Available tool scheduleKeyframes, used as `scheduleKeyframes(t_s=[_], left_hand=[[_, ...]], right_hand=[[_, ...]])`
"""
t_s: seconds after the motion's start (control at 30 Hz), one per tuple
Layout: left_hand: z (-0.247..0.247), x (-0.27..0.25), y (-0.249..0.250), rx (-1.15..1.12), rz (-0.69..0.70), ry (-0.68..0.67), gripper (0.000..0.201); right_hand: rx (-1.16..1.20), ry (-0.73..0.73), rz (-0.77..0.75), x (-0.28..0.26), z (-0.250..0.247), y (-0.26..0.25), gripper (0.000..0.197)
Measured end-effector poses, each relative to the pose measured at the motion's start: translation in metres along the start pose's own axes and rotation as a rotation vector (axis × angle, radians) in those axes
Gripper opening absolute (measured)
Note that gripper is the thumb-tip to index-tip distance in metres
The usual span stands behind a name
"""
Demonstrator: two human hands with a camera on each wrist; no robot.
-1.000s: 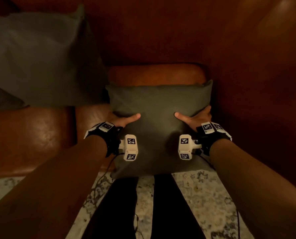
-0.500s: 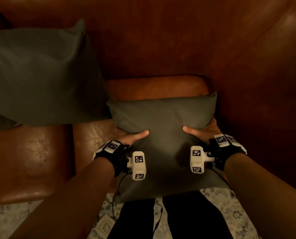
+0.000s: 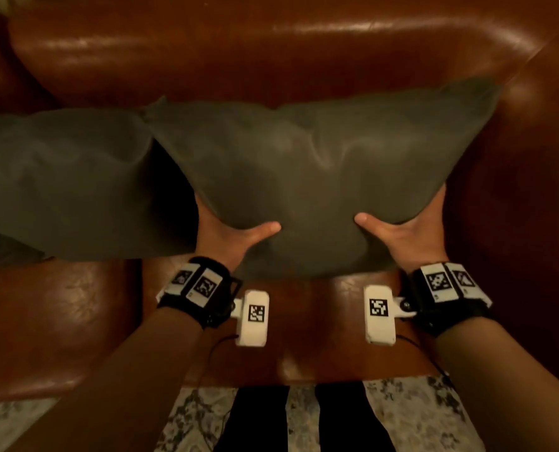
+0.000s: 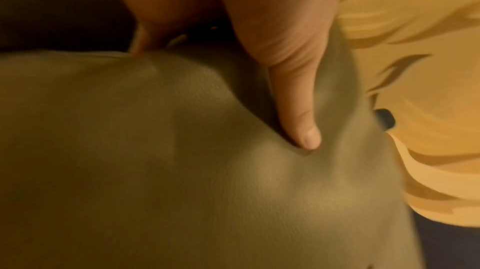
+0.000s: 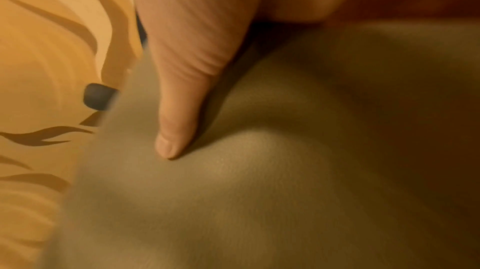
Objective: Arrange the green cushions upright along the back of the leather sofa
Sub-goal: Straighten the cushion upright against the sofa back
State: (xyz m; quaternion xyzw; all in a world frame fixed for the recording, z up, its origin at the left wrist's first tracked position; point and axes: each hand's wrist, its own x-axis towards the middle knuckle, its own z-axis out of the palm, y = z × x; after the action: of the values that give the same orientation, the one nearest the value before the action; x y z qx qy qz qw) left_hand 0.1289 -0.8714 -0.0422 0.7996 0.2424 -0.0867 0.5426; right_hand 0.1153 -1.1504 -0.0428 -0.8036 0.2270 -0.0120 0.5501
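Note:
A dark green cushion [image 3: 320,177] is held up against the backrest of the brown leather sofa [image 3: 271,53], its top edge leaning on the leather. My left hand [image 3: 229,234] grips its lower left side, thumb on the front, fingers hidden behind. My right hand [image 3: 402,230] grips the lower right side the same way. The wrist views show each thumb pressed into the green fabric [image 4: 182,150] [image 5: 285,160]. A second green cushion [image 3: 62,184] stands upright at the left, touching the held one.
The sofa's right armrest [image 3: 539,158] rises close beside the held cushion. The seat [image 3: 304,337] lies below my wrists. A pale patterned rug [image 3: 418,419] and my dark trouser legs [image 3: 255,419] are at the bottom.
Both hands have lifted the cushion from the seat's front edge and carried it back and up against the backrest, beside the left cushion. My view has come closer to the sofa.

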Motion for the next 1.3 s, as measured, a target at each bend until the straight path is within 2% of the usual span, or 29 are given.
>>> scheduleKeyframes(t_s=[0.1,0.23,0.43,0.53,0.6,0.7,0.77,0.87,0.97,1.07,1.13,1.3], left_hand=[[0.008,0.032,0.005,0.065,0.039,0.008,0.128],[0.021,0.048,-0.007,0.122,-0.076,-0.023,0.12],[0.017,0.032,-0.016,0.105,-0.055,-0.034,0.116],[0.015,0.029,-0.014,0.051,-0.052,-0.016,0.111],[0.015,0.035,-0.013,0.033,-0.046,-0.033,0.109],[0.018,0.045,-0.003,-0.053,-0.056,-0.03,0.141],[0.018,0.047,-0.002,-0.086,-0.037,-0.002,0.151],[0.019,0.036,-0.001,-0.045,-0.006,0.042,0.136],[0.025,0.039,-0.005,-0.013,0.002,-0.007,0.118],[0.031,0.061,-0.006,0.066,0.041,-0.02,0.121],[0.034,0.071,-0.011,0.138,0.022,-0.045,0.117],[0.036,0.069,-0.02,0.152,-0.004,-0.058,0.116]], right_hand=[[0.027,-0.044,-0.038,0.027,0.012,0.004,0.123],[0.0,-0.128,0.031,0.035,0.029,0.026,0.14],[0.051,-0.125,0.03,0.028,0.022,0.033,0.128],[0.089,-0.093,-0.004,0.023,0.015,0.024,0.105],[0.068,-0.074,0.0,0.028,0.016,0.02,0.101],[0.029,-0.022,0.018,0.049,0.024,0.018,0.106],[0.053,-0.02,0.006,0.055,0.026,0.016,0.107],[0.04,-0.004,0.035,0.047,0.023,0.018,0.1],[0.018,-0.037,0.106,0.042,0.025,0.032,0.098],[0.001,-0.034,0.076,0.059,0.035,0.033,0.1],[-0.002,-0.053,0.087,0.067,0.038,0.034,0.101],[-0.008,-0.092,0.119,0.062,0.032,0.038,0.1]])
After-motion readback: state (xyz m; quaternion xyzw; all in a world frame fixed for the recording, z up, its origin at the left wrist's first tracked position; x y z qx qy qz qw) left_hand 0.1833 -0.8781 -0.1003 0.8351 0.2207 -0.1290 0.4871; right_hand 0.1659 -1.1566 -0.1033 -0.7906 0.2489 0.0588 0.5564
